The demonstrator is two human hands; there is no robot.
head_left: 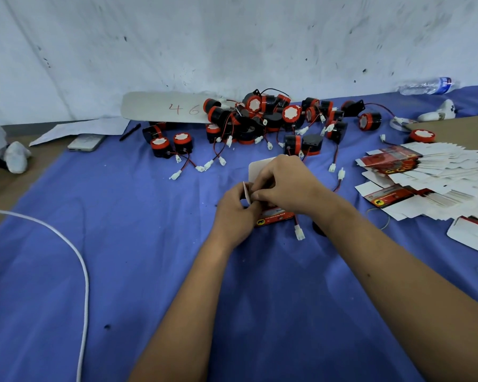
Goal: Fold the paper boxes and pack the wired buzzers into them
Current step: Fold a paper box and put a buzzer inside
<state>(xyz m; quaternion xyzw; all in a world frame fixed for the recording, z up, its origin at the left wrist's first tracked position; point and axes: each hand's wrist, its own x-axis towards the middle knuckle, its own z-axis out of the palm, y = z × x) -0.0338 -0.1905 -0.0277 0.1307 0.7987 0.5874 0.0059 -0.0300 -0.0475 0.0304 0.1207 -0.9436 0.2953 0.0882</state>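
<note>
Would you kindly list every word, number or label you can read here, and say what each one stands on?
"46", handwritten in red on the white board behind the buzzers.
Print on the red box held by the left hand and right hand: too blurred to read.
Print on the flat boxes: too small to read.
Bottle label: blurred.

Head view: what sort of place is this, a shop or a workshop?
Most likely a small packing bench, not a shop. A heap of loose buzzers lies on a blue cloth, flat unfolded boxes are fanned out to the right, and both hands work one box.
</note>
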